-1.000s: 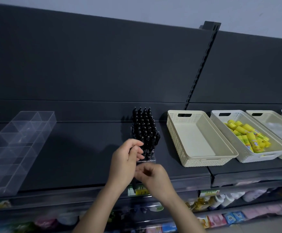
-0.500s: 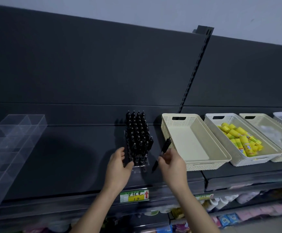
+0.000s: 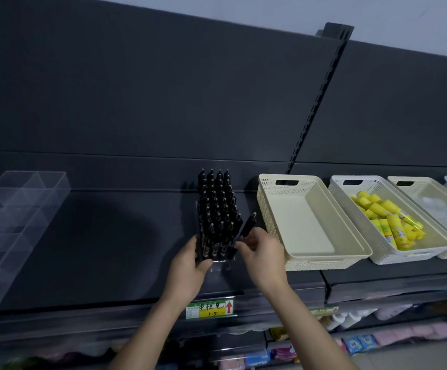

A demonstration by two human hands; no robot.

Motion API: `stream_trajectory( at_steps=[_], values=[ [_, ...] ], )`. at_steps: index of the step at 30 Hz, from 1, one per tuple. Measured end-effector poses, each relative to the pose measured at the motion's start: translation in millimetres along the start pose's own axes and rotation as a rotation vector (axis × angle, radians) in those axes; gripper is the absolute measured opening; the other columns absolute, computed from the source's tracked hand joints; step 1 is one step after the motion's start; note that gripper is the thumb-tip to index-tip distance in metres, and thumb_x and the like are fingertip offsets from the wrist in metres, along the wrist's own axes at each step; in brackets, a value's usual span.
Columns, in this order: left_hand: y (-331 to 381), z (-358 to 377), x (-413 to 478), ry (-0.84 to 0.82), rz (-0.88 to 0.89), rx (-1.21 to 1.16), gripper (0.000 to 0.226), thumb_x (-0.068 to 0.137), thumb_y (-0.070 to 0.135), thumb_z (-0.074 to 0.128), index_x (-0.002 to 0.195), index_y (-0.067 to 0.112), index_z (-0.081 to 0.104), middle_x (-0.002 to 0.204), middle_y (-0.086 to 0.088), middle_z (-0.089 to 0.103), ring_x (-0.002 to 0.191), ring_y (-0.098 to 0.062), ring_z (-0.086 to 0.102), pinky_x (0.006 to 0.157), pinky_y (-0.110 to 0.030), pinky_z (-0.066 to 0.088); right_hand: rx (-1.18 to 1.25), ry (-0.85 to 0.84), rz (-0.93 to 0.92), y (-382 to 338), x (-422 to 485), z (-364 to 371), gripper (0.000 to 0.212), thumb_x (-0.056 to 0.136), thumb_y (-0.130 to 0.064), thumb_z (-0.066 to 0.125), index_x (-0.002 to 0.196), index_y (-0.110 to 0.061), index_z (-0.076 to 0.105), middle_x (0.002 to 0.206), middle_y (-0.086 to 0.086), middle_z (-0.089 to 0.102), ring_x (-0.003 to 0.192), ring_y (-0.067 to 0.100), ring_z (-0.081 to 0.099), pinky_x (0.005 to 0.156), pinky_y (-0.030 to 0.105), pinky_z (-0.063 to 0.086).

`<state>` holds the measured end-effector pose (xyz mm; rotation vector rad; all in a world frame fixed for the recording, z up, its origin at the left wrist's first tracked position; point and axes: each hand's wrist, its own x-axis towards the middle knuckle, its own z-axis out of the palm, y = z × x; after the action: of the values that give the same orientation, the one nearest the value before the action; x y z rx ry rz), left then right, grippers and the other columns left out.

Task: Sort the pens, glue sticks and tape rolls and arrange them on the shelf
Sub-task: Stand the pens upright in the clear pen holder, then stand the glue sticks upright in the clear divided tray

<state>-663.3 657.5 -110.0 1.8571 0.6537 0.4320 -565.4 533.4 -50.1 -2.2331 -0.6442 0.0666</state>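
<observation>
A clear stand packed with several upright black pens (image 3: 217,209) sits in the middle of the dark shelf (image 3: 110,249). My left hand (image 3: 187,268) grips the stand's front left corner. My right hand (image 3: 262,252) pinches one black pen (image 3: 246,228), held tilted against the stand's right side. Yellow glue sticks (image 3: 388,222) lie in a white basket (image 3: 350,209) to the right. Pale tape rolls (image 3: 446,214) fill the cream basket (image 3: 417,185) beyond it.
An empty cream basket (image 3: 273,209) stands right next to the pen stand. A clear divided organiser (image 3: 17,217) lies at the far left. A yellow price tag (image 3: 210,308) hangs on the shelf edge. Lower shelves hold packaged goods.
The hands, together at the stand's front a second ago, have separated. My right hand now holds a single pen, brought back close to the stand's right side. My left hand stays on the stand.
</observation>
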Motion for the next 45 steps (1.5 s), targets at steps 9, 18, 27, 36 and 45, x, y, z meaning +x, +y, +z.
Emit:
stream_trajectory(
  at_steps=[9,18,27,36,45],
  values=[
    [-0.8,-0.4,0.4,-0.016,-0.015,0.023,0.059,0.089,0.003,0.062,0.140,0.027,0.044,0.118,0.016,0.061,0.114,-0.005,0.057,0.099,-0.026,0.046,-0.118,-0.073,-0.100,1.4,-0.5,5.9,0.007,0.085,-0.017,0.068,0.087,-0.013,0.063,0.079,-0.005,0.064,0.068,0.008,0.055,0.052,0.006,0.035],
    [3.7,-8.9,-5.1,-0.001,-0.083,0.011,0.054,0.091,0.005,0.060,0.142,0.017,0.045,0.133,0.004,0.057,0.121,-0.010,0.052,0.103,-0.025,0.041,-0.089,-0.071,-0.079,3.2,-6.5,3.4,0.010,0.084,-0.016,0.069,0.091,-0.011,0.064,0.085,-0.002,0.069,0.075,0.011,0.061,0.065,0.017,0.044],
    [62.1,-31.5,-20.0,0.272,0.215,0.065,0.038,0.086,0.027,0.067,0.123,0.020,0.061,0.116,0.011,0.057,0.105,-0.004,0.056,0.089,-0.018,0.044,-0.058,-0.005,-0.062,14.4,-16.8,-23.7,0.017,0.087,-0.017,0.066,0.104,-0.014,0.066,0.093,-0.004,0.070,0.082,0.007,0.062,0.076,0.015,0.046],
    [133.2,7.6,0.3,0.001,0.468,0.304,0.055,0.088,0.040,0.059,0.139,0.025,0.045,0.132,0.011,0.045,0.115,-0.004,0.048,0.099,-0.027,0.045,-0.079,0.139,-0.051,30.4,10.5,-80.1,0.015,0.089,-0.015,0.060,0.102,-0.010,0.067,0.093,0.002,0.071,0.085,0.016,0.064,0.073,0.020,0.042],
    [150.5,96.6,44.4,-0.083,0.248,0.229,0.065,0.089,0.041,0.059,0.146,0.020,0.036,0.137,0.002,0.048,0.125,-0.012,0.046,0.104,-0.025,0.037,-0.150,0.231,-0.008,94.4,74.1,-149.8,0.019,0.088,-0.008,0.055,0.102,-0.005,0.068,0.101,0.010,0.070,0.097,0.027,0.063,0.072,0.026,0.038]
  ],
)
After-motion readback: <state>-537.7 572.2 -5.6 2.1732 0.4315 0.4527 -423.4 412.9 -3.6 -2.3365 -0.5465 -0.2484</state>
